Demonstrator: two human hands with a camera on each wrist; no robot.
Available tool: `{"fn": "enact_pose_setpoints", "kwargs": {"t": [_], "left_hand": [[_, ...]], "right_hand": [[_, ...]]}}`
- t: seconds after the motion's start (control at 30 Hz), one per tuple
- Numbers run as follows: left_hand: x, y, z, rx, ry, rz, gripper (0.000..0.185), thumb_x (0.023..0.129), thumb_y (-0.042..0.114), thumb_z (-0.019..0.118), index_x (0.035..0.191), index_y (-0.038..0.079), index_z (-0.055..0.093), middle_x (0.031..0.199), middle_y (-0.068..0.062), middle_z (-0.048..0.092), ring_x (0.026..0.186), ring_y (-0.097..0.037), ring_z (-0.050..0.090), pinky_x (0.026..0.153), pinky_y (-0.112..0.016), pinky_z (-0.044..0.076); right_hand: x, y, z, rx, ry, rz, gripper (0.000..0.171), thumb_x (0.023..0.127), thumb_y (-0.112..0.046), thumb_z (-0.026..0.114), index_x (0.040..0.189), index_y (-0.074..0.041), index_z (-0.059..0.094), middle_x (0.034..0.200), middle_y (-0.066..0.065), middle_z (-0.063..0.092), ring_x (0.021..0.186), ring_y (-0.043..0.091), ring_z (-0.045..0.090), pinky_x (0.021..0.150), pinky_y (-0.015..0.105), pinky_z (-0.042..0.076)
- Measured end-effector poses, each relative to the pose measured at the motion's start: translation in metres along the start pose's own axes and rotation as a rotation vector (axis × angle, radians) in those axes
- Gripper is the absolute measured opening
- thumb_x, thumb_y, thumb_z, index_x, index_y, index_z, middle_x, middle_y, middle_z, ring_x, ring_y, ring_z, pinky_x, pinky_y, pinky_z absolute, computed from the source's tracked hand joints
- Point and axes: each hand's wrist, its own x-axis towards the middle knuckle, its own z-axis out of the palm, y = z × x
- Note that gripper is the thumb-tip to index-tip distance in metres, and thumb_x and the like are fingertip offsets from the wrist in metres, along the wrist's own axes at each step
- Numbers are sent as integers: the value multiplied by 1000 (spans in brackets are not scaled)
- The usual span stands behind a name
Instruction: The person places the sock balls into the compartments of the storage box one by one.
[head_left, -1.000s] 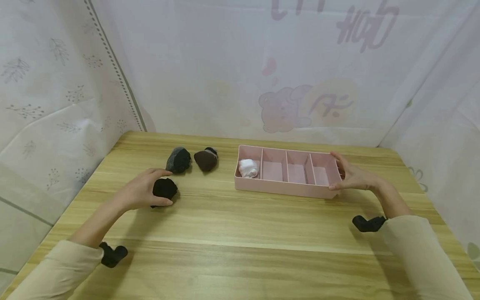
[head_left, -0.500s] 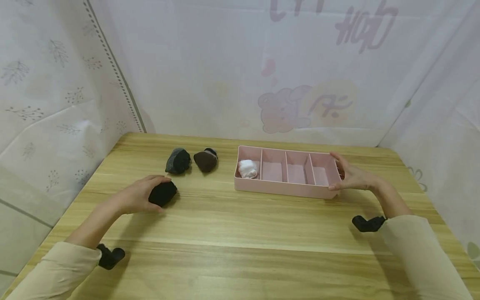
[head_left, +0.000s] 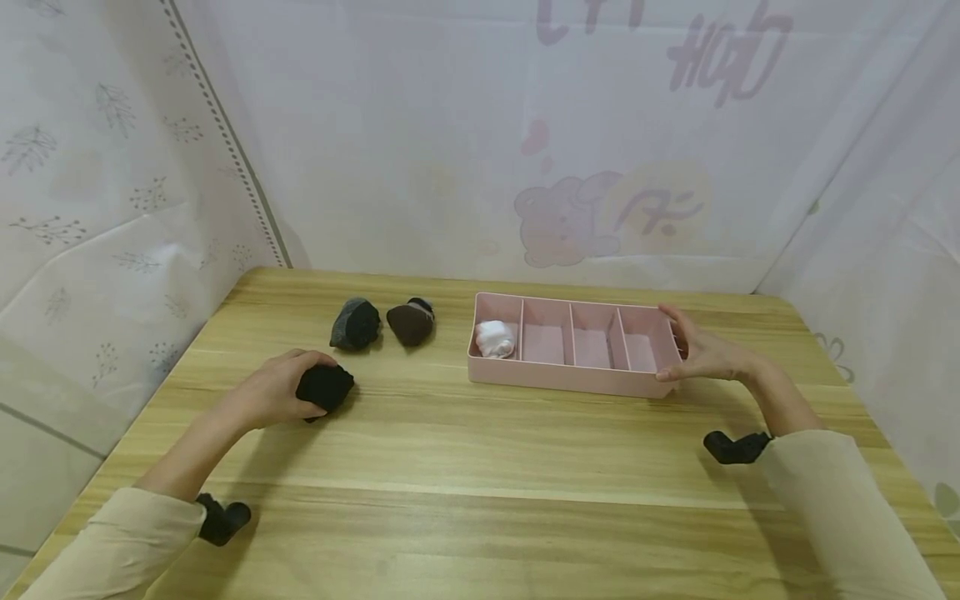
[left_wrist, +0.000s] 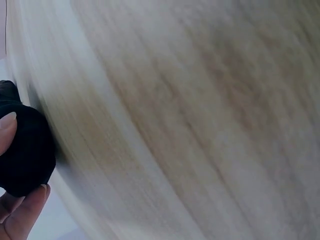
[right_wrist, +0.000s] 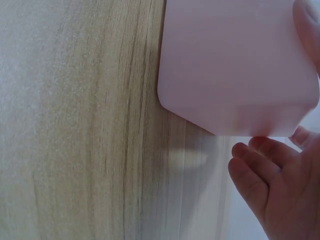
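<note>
Wooden desk (head_left: 480,450) carries three dark sock balls: my left hand (head_left: 273,393) grips one black ball (head_left: 325,387), two lie beyond. One white ball (head_left: 496,338) sits in the four-compartment pink tray (head_left: 570,379), my right hand (head_left: 701,352) clasping its end.

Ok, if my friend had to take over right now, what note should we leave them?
Left hand: grips the black sock ball at the table.
Right hand: holds the right end of the pink tray, thumb on the near wall and fingers at the rim.
Done: one white sock ball sits in the tray's leftmost compartment.
Left: the other three compartments hold nothing. The grey sock ball and brown sock ball lie side by side on the table left of the tray, and the black one is not in yet.
</note>
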Motion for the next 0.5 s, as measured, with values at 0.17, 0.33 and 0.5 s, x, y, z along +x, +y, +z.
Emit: {"fn": "enact_pose_setpoints", "kwargs": {"t": [0.17, 0.33, 0.5], "left_hand": [[0, 1, 0, 0, 22, 3, 57, 65, 11, 83, 115, 2, 58, 114, -28, 57, 99, -40, 56, 79, -52, 47], [2, 7, -1, -35, 43, 19, 57, 66, 14, 84, 116, 2, 59, 114, -26, 58, 98, -37, 57, 77, -48, 48], [10, 22, -7, -96, 81, 38, 58, 66, 16, 85, 116, 2, 59, 110, -21, 61, 92, -31, 59, 73, -43, 48]], "right_hand": [[0, 1, 0, 8, 1, 4, 111, 76, -3, 72, 147, -3, -13, 143, 36, 18, 126, 50, 32, 90, 25, 43], [0, 1, 0, 15, -4, 7, 111, 76, -3, 72, 147, -4, -14, 144, 36, 17, 127, 51, 30, 91, 23, 43], [0, 0, 0, 21, -8, 12, 111, 77, -4, 72, 147, -4, -15, 145, 36, 16, 128, 51, 29, 92, 26, 43]]}}
